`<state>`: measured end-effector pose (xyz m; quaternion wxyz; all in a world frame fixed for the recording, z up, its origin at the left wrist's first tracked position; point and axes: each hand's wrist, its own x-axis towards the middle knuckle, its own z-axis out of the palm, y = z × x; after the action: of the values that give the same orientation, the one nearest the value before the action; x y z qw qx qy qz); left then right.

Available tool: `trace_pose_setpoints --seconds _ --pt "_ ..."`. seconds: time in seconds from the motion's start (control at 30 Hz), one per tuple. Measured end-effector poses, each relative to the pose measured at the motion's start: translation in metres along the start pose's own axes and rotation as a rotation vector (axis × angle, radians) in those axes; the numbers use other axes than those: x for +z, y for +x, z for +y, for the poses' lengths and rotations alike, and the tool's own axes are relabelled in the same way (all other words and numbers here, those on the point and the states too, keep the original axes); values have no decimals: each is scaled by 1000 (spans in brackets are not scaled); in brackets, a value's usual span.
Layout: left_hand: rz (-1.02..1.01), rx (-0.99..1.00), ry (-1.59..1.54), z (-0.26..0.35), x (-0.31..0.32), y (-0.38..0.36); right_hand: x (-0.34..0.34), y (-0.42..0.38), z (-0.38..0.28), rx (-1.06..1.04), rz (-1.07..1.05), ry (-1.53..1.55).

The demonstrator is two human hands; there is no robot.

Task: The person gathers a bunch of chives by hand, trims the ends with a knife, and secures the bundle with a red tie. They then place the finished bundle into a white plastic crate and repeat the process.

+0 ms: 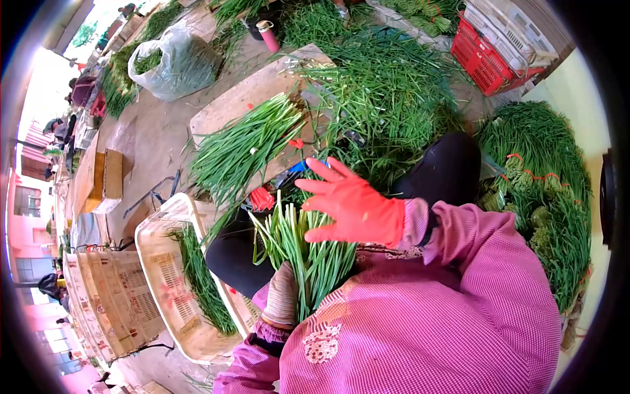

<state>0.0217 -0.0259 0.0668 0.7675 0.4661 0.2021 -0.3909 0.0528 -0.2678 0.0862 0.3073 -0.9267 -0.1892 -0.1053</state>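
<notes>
My left hand [283, 295], in a pale striped glove, is wrapped round a bunch of chives [315, 262] resting against my lap, with pale cut stems pointing away from me. Over the stem ends, my right hand [357, 205] in an orange-red rubber glove is open, its fingers spread. Beyond it, a loose heap of chives [249, 144] lies on a wooden board [226, 115]. A cluster of red ties [261, 199] sits just left of my right hand, near a blue object [298, 169] partly hidden by the glove.
At left stands a white plastic crate [147, 230] with chives inside. A large loose pile [394, 92] spreads ahead, and tied bundles [538, 190] are stacked at right. Farther off are a plastic bag [184, 65], a pink bottle [269, 38], a red crate [476, 56] and cardboard boxes [113, 174].
</notes>
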Motion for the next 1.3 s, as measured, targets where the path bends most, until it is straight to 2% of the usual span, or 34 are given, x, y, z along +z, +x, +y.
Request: trace_pose_setpoints --seconds 0.07,0.13,0.3,0.37,0.4,0.43,0.5,0.57,0.67,0.7,0.77,0.83,0.9,0.93,1.0,1.03,1.1,1.17,1.23,1.3 --pt "9 -36 -28 2 -3 -3 5 0 -5 -28 -20 -58" --pt "8 -36 -23 2 -10 -6 6 0 -8 4 -159 -141" --pt "50 -32 25 3 -3 -7 15 3 -11 8 -71 -49" --pt "-37 18 50 7 8 -13 17 8 -13 54 -170 -111" --pt "-89 -19 34 10 9 -16 26 7 -11 81 -176 -117" --pt "-146 22 52 -3 -10 0 34 7 -11 82 -176 -116" --pt "-215 163 108 -2 -7 -10 49 5 -12 80 -217 -33" --pt "-55 133 329 -5 -4 -7 59 2 -8 38 -145 -37" --pt "44 10 125 -3 -5 -4 45 3 -2 -43 40 -88" --pt "1 -9 98 -11 -30 6 40 4 6 -43 40 -89" --pt "-49 -99 -10 -1 -24 -5 26 9 32 -52 15 -335" --pt "-32 -89 -18 3 -15 -12 7 19 68 30 304 -539" --pt "-13 -75 -27 6 -11 -16 -44 26 92 212 275 -838" --pt "7 -71 -15 7 -10 -17 -52 23 100 209 276 -839" --pt "10 -72 22 8 -8 -15 -62 18 108 171 531 -1018" --pt "8 -73 23 7 -9 -14 -65 21 94 172 531 -1020" --pt "-104 -62 60 6 -13 -13 -53 24 53 74 205 -225" --pt "-84 -80 73 8 -7 -13 -24 20 36 67 -16 266" --pt "-40 -70 85 8 -4 -14 3 15 28 134 -162 442" --pt "-3 -78 67 5 -11 -13 12 16 26 185 -183 505"
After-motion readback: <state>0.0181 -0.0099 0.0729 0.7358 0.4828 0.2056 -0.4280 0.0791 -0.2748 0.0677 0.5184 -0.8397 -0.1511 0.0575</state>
